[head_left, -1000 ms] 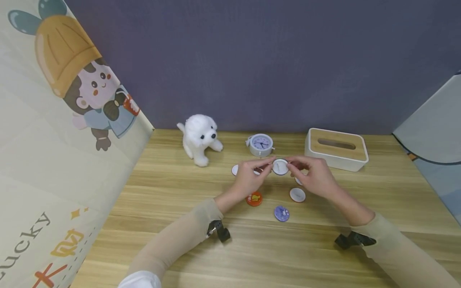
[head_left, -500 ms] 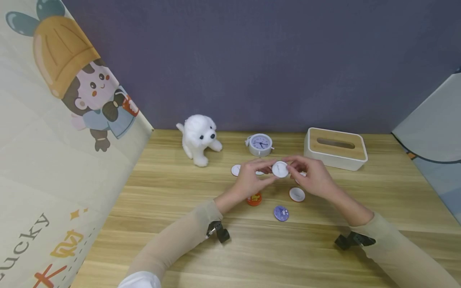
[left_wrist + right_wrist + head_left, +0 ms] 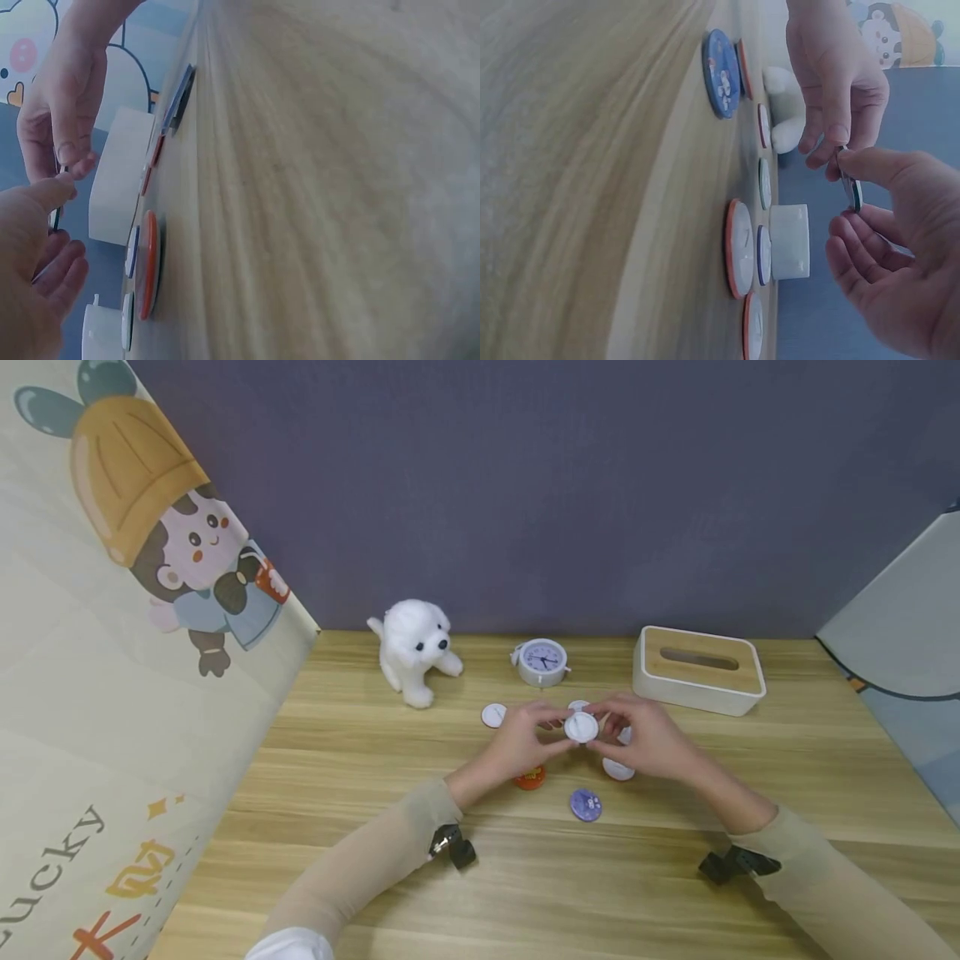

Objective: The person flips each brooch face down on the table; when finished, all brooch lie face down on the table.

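Head cam: L hand (image 3: 522, 739) & R hand (image 3: 648, 737) pinched a white-backed badge (image 3: 581, 727) above the tbl (image 3: 570, 893); purple badge (image 3: 586, 805) at 6 o'clock of it, alarm clk (image 3: 543, 662) at 11. L wrist cam: held badge edge-on, orange badge (image 3: 151, 264) at approx 4 o'clock. R wrist cam: held badge clear of tbl, purple badge approx 10 o'clock.

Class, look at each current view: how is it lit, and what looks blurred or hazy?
Head: even, soft light, the fluffy white plush dog and round white alarm clock clearly outlined; left wrist: bluish haze, the pale brown wooden tabletop blurred towards the right edge; right wrist: similar haze, tabletop grain blurred at left, soft pattern on the round blue badge.
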The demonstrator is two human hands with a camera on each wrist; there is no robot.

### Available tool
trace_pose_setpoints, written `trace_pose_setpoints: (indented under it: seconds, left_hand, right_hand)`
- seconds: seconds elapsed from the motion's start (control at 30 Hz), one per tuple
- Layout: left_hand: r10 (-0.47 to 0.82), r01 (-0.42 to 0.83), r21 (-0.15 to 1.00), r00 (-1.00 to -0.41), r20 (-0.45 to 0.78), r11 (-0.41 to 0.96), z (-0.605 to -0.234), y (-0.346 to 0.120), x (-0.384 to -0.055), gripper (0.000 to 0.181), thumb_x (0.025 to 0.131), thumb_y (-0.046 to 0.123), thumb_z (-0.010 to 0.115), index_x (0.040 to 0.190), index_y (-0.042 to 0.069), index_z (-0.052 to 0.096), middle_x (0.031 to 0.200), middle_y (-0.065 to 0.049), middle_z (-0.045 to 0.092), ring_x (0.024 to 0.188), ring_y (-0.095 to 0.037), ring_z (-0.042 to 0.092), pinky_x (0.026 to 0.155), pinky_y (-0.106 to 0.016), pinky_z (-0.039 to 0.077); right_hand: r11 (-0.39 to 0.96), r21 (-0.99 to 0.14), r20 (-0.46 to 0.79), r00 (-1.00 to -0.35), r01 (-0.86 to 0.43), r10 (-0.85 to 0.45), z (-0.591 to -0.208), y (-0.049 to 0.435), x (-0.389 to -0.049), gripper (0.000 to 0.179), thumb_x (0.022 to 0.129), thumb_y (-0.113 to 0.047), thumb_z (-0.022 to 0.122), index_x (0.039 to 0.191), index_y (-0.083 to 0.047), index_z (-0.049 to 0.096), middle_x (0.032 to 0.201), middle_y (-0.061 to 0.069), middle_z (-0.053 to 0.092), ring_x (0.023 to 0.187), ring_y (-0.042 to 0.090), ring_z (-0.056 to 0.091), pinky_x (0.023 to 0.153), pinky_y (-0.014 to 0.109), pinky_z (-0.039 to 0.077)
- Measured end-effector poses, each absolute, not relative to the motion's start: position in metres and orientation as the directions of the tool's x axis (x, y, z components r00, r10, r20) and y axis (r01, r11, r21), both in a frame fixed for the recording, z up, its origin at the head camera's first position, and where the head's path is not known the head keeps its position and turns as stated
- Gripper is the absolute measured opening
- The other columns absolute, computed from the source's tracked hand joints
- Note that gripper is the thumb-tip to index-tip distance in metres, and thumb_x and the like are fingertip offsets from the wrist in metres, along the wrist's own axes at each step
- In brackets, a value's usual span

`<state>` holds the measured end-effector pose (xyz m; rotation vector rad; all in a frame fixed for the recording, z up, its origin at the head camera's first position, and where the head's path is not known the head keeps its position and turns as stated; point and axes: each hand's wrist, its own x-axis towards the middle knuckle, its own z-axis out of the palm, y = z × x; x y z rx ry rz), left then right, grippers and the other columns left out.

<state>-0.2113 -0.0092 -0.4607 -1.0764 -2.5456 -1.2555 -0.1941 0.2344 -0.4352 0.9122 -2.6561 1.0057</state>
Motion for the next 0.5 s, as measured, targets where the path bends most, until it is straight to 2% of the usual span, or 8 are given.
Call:
trace_pose_setpoints:
  seconds: [0.13, 0.27, 0.5]
  left_hand:
    - [0.563, 0.634, 0.625, -0.749, 0.349, 0.456, -0.461, -0.008, -0.211, 0.043, 0.089, 0.020, 0.088, 0.127, 0.004, 0.076, 0.118, -0.011, 0.080, 0.100, -0.023, 0.078, 0.091, -0.025, 0.064]
    - [0.574, 0.643, 0.578, -0.748, 0.333, 0.502, -0.463, -0.008, -0.210, 0.041, 0.088, 0.024, 0.089, 0.124, 0.007, 0.078, 0.110, -0.007, 0.081, 0.099, -0.021, 0.077, 0.091, -0.024, 0.062]
    - [0.590, 0.649, 0.533, -0.747, 0.307, 0.543, -0.468, -0.006, -0.208, 0.040, 0.087, 0.027, 0.090, 0.123, 0.011, 0.079, 0.108, -0.002, 0.082, 0.099, -0.017, 0.075, 0.092, -0.023, 0.059]
  right_hand:
    - [0.603, -0.534, 0.335, -0.803, -0.593, -0.494, -0.438, 0.232, -0.195, 0.043, 0.078, -0.010, 0.095, 0.117, -0.007, 0.077, 0.101, 0.003, 0.074, 0.076, 0.017, 0.069, 0.066, 0.036, 0.062]
    - [0.629, -0.509, 0.312, -0.807, -0.588, -0.502, -0.442, 0.230, -0.194, 0.040, 0.079, -0.012, 0.094, 0.115, -0.008, 0.078, 0.098, 0.001, 0.073, 0.079, 0.019, 0.068, 0.068, 0.037, 0.061]
    - [0.654, -0.492, 0.273, -0.815, -0.575, -0.512, -0.447, 0.228, -0.193, 0.039, 0.079, -0.014, 0.094, 0.114, -0.008, 0.079, 0.095, -0.001, 0.071, 0.082, 0.017, 0.065, 0.070, 0.027, 0.056]
